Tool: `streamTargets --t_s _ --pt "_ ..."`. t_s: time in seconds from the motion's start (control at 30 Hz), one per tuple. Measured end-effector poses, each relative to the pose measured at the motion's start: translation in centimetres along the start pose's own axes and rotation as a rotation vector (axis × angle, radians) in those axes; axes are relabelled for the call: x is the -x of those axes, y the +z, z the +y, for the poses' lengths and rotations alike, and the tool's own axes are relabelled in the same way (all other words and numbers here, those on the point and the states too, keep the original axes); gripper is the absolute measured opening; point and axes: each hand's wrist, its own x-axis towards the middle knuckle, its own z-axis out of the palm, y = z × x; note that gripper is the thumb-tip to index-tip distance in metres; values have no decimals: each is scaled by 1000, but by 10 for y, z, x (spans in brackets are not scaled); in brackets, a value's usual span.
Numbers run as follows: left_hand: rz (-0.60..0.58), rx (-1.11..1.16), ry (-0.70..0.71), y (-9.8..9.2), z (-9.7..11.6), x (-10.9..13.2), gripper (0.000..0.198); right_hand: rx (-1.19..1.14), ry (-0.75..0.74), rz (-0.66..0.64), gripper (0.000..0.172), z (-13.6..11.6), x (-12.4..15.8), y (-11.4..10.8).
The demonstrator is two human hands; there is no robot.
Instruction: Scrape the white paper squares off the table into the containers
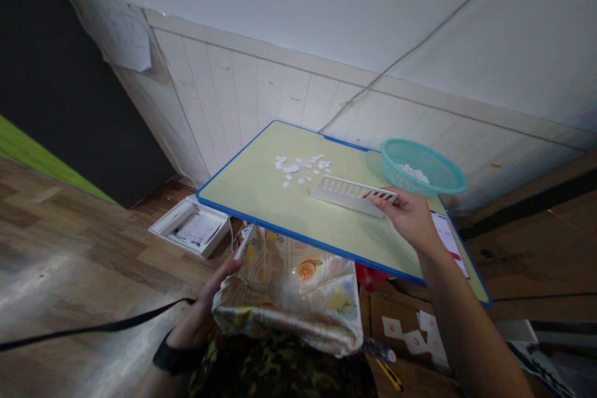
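Camouflage trousers (280,370) lowest in frame, a patterned cloth (289,298) with fruit print bunched on the lap above them.

Left hand (219,283): at the cloth's left edge, fingers curled shut. A narrow white piece (244,241) stands up from the fingertips. Cannot tell whether the grip is on that piece or on the cloth.

Right hand (410,216): over the right part of the table (252,189), which is pale green with a blue rim. Fingertips (383,200) and thumb pinch the right end of a white slotted strip (347,193).

Strip: lies low on the tabletop, left end free, right end inside the grasp. Long axis runs almost straight left to right across the view. Free end points toward the paper scraps (301,168), just beside them but apart. Slots run crosswise along its length; red marks near the held end.

Teal basket (436,183): just behind the right hand, white bits inside.

Floor: white box (191,227) left of the table, black strap (93,326) by the left wrist, yellow knife (389,376) at bottom right.
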Motion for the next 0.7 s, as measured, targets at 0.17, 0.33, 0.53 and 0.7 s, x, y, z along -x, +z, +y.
streamTargets --t_s 0.17,0.33,0.53,0.7 --pt "-20 1 4 0 0 -2 21 7 1 21 28 1 0 0" --pt "-2 36 23 3 3 3 8 11 23 31 29 7 -4 3" --pt "9 46 33 3 2 3 7 5 35 26 30 14 -11 4" --pt "20 47 -18 2 1 1 34 54 22 75 29 16 -15 3"
